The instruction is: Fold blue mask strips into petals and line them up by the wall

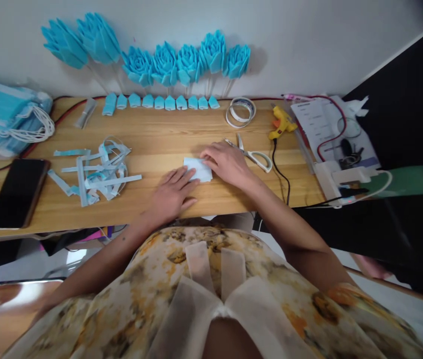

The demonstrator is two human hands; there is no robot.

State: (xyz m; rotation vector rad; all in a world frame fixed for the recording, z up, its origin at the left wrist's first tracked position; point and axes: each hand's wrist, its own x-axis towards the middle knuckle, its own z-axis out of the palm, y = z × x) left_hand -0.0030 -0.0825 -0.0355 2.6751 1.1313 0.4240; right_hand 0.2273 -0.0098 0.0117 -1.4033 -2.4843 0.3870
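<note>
Left grip (174, 193): flat open, fingertips on folded fabric piece (201, 172).
Right grip (226, 162): open, pressing it onto table (159, 134).

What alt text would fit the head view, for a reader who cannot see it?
The left hand and right hand rest on a pale folded piece on a desk, scissors beside them. Blue strips and a phone lie left; blue flowers line the wall.

Seven blue flowers (164, 64), ten folded petals (170, 102), one pale sheet (201, 172), one scissors (253, 156)
</note>
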